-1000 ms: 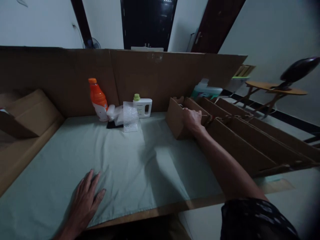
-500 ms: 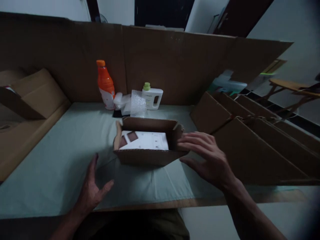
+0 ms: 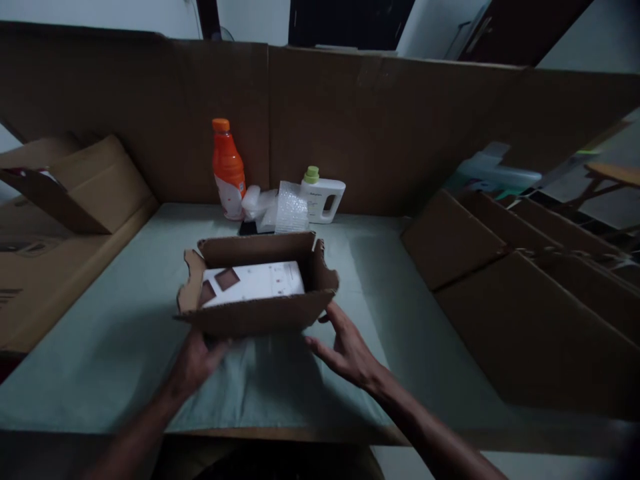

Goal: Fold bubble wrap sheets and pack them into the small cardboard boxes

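Observation:
An open cardboard box (image 3: 260, 313) with a white label sheet on its floor sits in the middle of the pale green cloth (image 3: 125, 347). My left hand (image 3: 196, 360) is at the box's near left corner, fingers blurred against its front wall. My right hand (image 3: 345, 348) is at the near right corner, fingers spread and close to the wall. Behind the box stand an orange bottle (image 3: 227, 170), a wad of bubble wrap (image 3: 291, 207) and a white jug with a green cap (image 3: 323, 197).
A tall cardboard wall (image 3: 380, 127) closes off the back. Flattened cardboard boxes (image 3: 525, 307) lean in a row on the right. More cardboard pieces (image 3: 70, 187) lie on the left. The table's front edge runs just under my forearms.
My right hand pulled one box out of the row at the right and set it mid-table. The box has since slid nearer and leftwards, and both hands have come to its near corners.

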`<state>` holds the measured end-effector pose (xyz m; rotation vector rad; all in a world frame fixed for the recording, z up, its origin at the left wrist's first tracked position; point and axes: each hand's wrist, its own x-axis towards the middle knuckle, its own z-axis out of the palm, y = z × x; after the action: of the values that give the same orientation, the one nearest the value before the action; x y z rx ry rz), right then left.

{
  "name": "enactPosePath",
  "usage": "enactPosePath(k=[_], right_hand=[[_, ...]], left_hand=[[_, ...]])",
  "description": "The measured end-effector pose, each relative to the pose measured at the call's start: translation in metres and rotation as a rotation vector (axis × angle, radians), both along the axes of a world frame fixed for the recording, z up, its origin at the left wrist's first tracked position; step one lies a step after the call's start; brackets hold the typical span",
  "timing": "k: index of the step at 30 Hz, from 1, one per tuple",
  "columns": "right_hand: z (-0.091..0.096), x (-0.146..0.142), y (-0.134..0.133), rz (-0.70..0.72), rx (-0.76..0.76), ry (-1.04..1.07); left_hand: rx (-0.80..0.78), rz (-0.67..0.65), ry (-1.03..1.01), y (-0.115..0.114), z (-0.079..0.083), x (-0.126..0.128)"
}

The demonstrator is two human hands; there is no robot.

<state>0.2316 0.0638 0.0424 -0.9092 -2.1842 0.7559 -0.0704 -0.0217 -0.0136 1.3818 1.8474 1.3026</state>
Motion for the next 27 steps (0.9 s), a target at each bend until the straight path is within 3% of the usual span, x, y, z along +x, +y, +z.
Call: enactPosePath(k=[4,6,9,13,16,19,23,27], right_hand=[[-0.011,-0.038,0.040,0.087,-0.046,0.088],[-0.016,-0.041,0.058,0.108,-0.098,0.110],[-0.014,-0.027,0.090,0.060,-0.221,0.119],[0.000,-0.018,0.163,-0.282,-0.350,0.230],[0.002,-0.043,0.227,-0.392,-0.362,0.275],[-0.007,-0.078,0.268,-0.458,-0.407,0.315],[-0.015,-0.089,0.277,-0.513,-0.457,0.385],[0.000,-0.046,0.253,-0.525,-0.503,0.445]], left_hand=[[0.050,0.040,-0.047,0.057,0.017,-0.036],[0.067,0.071,-0.059,0.072,0.016,-0.042],[0.036,0.172,-0.047,0.075,0.000,-0.039],[0.035,0.202,0.003,0.068,-0.018,-0.035],[0.049,0.214,0.010,0.069,-0.018,-0.036],[0.041,0.236,0.000,0.070,-0.015,-0.036],[0.043,0.241,-0.018,0.069,-0.017,-0.036],[0.044,0.215,-0.045,0.067,-0.021,-0.038]])
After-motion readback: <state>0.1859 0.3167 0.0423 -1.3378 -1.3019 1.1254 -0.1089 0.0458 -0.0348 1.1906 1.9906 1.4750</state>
